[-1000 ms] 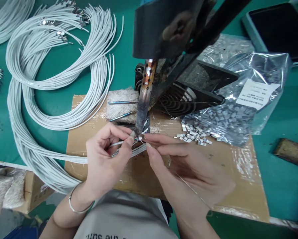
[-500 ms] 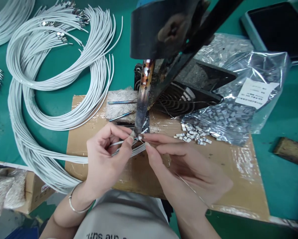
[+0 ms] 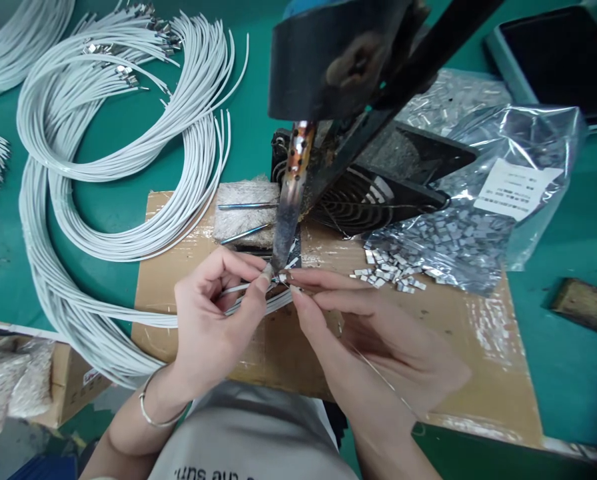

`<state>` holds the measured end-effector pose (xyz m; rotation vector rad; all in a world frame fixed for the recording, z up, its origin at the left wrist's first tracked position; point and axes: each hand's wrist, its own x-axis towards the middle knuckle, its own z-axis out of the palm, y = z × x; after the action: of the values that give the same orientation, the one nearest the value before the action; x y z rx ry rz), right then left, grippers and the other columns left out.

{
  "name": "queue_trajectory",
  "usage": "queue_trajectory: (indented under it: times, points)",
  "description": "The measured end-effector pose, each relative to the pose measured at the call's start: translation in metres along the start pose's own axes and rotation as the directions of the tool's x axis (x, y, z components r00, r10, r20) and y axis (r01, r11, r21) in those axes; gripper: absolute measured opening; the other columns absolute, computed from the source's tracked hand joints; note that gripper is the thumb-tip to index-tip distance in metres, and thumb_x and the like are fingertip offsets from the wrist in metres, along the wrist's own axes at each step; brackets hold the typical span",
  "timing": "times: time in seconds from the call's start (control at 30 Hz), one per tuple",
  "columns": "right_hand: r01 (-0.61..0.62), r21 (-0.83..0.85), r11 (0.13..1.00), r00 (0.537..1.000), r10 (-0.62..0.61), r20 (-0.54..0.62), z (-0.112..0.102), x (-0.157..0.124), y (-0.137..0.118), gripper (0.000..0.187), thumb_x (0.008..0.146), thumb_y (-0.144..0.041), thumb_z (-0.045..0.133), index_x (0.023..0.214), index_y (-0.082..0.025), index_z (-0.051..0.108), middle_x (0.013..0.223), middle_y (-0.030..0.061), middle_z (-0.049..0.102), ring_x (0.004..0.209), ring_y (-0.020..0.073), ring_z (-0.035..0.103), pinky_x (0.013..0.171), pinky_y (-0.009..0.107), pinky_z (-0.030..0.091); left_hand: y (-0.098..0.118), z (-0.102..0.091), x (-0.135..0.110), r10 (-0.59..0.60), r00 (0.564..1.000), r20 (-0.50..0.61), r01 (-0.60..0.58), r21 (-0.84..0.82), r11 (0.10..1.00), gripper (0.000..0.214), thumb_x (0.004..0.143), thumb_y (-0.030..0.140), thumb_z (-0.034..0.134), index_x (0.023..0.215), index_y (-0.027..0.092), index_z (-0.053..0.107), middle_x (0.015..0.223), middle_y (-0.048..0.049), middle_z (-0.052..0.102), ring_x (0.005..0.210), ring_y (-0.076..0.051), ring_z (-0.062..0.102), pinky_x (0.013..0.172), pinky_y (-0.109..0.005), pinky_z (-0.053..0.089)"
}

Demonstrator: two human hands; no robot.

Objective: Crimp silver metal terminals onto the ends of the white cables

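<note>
My left hand is closed, its thumb and forefinger pinching a white cable just below the tip of a soldering iron. A small shiny metal piece sits at the cable's end by the fingertips; its exact shape is too small to tell. Across from it, my right hand is closed on a thin solder wire, which runs back over the palm toward the wrist. The wire's front end is near the iron's tip. More white cables lie beneath both hands.
Bundles of white cables coil at the left. Loose metal pieces lie beside a clear plastic bag of them. A black fan stands behind the iron, near a fibrous pad. Cardboard covers the front of the green table.
The whole view has shifted slightly, so things appear a little further right. Both hands keep nearly the same grip and place at the iron's tip.
</note>
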<state>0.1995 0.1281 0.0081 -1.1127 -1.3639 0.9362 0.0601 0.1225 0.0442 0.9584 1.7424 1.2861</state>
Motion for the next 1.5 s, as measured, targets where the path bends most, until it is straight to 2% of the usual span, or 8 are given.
queue_trajectory:
  times: [0.7, 0.83, 0.9, 1.03, 1.2, 1.33, 1.43, 1.5]
  points:
    - [-0.081, 0.079, 0.994, 0.997, 0.082, -0.012, -0.001, -0.006, 0.006, 0.023, 0.086, -0.008, 0.081, 0.088, -0.031, 0.077, 0.094, 0.0041, 0.085, 0.090, 0.0280, 0.084, 0.074, 0.037, 0.069, -0.004, -0.001, -0.005, -0.061, 0.998, 0.017, 0.061, -0.019, 0.998, 0.017, 0.080, 0.007, 0.079, 0.072, 0.021, 0.072, 0.085, -0.0027, 0.080, 0.070, -0.013, 0.071, 0.060, -0.020, 0.054]
    - [-0.139, 0.092, 0.986, 0.953, 0.158, -0.258, -0.013, 0.001, 0.005, 0.007, 0.096, -0.017, 0.076, 0.096, -0.024, 0.076, 0.080, 0.0010, 0.080, 0.070, 0.0198, 0.079, 0.068, 0.034, 0.065, -0.010, -0.003, -0.018, -0.066, 0.996, 0.067, 0.067, -0.008, 0.998, 0.017, 0.086, 0.007, 0.075, 0.076, 0.020, 0.071, 0.088, -0.0035, 0.081, 0.069, -0.011, 0.069, 0.058, -0.018, 0.052]
    - [-0.132, 0.143, 0.981, 0.918, 0.175, -0.355, -0.031, 0.006, 0.010, 0.021, 0.098, -0.027, 0.074, 0.078, -0.022, 0.078, 0.068, 0.0017, 0.074, 0.063, 0.0183, 0.073, 0.061, 0.033, 0.060, -0.013, -0.006, -0.029, -0.066, 0.988, 0.143, 0.066, 0.005, 0.998, 0.017, 0.089, 0.008, 0.072, 0.078, 0.020, 0.070, 0.089, -0.0040, 0.080, 0.072, -0.012, 0.070, 0.059, -0.019, 0.052]
    - [-0.246, 0.242, 0.939, 0.861, 0.326, -0.390, -0.079, 0.011, 0.031, 0.055, 0.102, -0.059, 0.056, 0.083, -0.020, 0.088, 0.075, 0.0102, 0.080, 0.069, 0.0245, 0.079, 0.064, 0.042, 0.062, -0.019, -0.023, -0.049, -0.129, 0.876, 0.464, 0.081, 0.122, 0.989, 0.017, 0.089, 0.008, 0.071, 0.079, 0.022, 0.072, 0.086, -0.0061, 0.080, 0.056, -0.015, 0.068, 0.046, -0.024, 0.050]
    - [-0.350, 0.047, 0.935, 0.832, 0.334, -0.444, -0.092, 0.003, 0.046, 0.069, 0.107, -0.063, 0.043, 0.081, -0.016, 0.087, 0.078, 0.0144, 0.084, 0.069, 0.0251, 0.082, 0.063, 0.040, 0.063, -0.036, -0.054, -0.068, 0.052, 0.758, 0.650, -0.185, 0.137, 0.973, 0.035, 0.084, 0.004, 0.070, 0.101, 0.034, 0.081, 0.103, -0.0064, 0.084, 0.086, -0.030, 0.082, 0.080, -0.041, 0.069]
    - [-0.304, 0.084, 0.949, 0.898, 0.315, -0.307, -0.068, -0.008, 0.044, 0.069, 0.103, -0.071, 0.052, 0.082, -0.016, 0.087, 0.080, 0.0143, 0.084, 0.073, 0.0277, 0.084, 0.066, 0.039, 0.068, -0.062, -0.074, -0.076, 0.272, 0.887, 0.373, -0.397, 0.316, 0.862, 0.036, 0.089, 0.005, 0.073, 0.111, 0.033, 0.077, 0.095, -0.0039, 0.079, 0.079, -0.025, 0.079, 0.066, -0.033, 0.066]
    - [-0.266, 0.082, 0.961, 0.915, 0.278, -0.292, -0.060, -0.013, 0.042, 0.067, 0.103, -0.071, 0.053, 0.081, -0.017, 0.086, 0.081, 0.0135, 0.084, 0.075, 0.0272, 0.083, 0.070, 0.039, 0.069, -0.080, -0.087, -0.071, 0.508, 0.844, 0.171, -0.491, 0.626, 0.606, 0.035, 0.086, 0.005, 0.079, 0.113, 0.027, 0.078, 0.101, -0.0070, 0.075, 0.085, -0.024, 0.075, 0.066, -0.031, 0.061]
    - [-0.253, 0.069, 0.965, 0.914, 0.262, -0.310, -0.062, -0.014, 0.043, 0.069, 0.105, -0.069, 0.048, 0.080, -0.017, 0.085, 0.081, 0.0130, 0.084, 0.076, 0.0255, 0.083, 0.072, 0.038, 0.068, -0.085, -0.096, -0.063, 0.534, 0.826, 0.184, -0.472, 0.743, 0.474, 0.027, 0.089, 0.010, 0.078, 0.112, 0.024, 0.080, 0.100, -0.0085, 0.071, 0.088, -0.024, 0.073, 0.073, -0.034, 0.061]
